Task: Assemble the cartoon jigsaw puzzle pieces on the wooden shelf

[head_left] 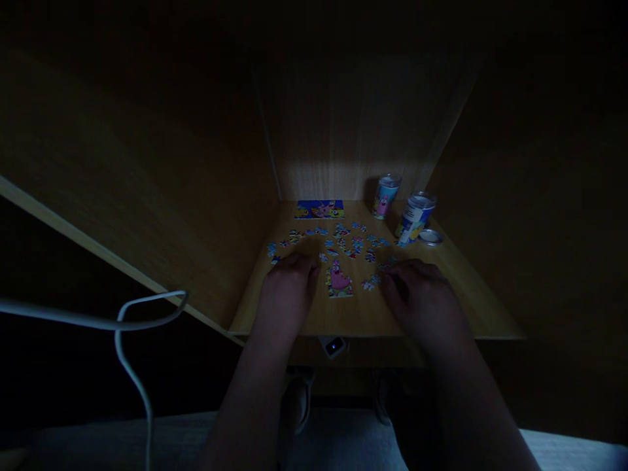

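Observation:
A dim wooden desk (363,317) carries several loose jigsaw pieces (343,239) scattered across its middle. A small joined patch with a pink figure (338,280) lies between my hands. My left hand (289,288) rests palm down at the left of that patch, fingers curled over the desk near the loose pieces. My right hand (422,294) rests to the right, its fingertips touching a small cluster of pieces (373,282). The light is too low to make out whether either hand pinches a piece.
A colourful reference picture (319,209) lies at the back of the desk. Two puzzle tins (385,195) (415,216) stand at the back right with a round lid (430,237) beside them. Wooden walls enclose the desk. A white cable (132,320) loops at left.

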{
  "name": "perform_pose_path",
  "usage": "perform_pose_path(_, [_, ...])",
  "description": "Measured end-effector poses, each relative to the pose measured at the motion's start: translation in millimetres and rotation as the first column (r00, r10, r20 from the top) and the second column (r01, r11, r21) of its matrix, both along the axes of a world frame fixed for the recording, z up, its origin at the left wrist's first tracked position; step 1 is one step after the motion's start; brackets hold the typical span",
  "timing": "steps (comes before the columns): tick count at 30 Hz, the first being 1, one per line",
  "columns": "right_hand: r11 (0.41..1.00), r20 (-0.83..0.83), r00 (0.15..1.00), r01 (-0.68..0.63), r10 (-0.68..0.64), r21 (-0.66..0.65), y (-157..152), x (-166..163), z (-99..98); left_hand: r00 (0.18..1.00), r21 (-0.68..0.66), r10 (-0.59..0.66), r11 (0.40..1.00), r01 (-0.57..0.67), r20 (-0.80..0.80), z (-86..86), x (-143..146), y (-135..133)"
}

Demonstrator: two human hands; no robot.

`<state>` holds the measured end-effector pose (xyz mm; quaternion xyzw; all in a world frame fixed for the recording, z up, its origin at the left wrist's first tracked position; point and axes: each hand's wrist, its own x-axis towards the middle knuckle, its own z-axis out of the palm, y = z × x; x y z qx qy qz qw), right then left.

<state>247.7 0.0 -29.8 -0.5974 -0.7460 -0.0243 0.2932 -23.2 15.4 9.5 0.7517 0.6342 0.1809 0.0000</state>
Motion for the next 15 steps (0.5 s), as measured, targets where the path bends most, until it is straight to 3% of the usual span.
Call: perform_pose_path(15, [0.999,-0.014,0.999,-0.036,0.036,0.003,-0.9,-1.6,2.5,0.995,0.101,-0.065,0.993,0.058,0.073,-10.9,-6.6,3.2])
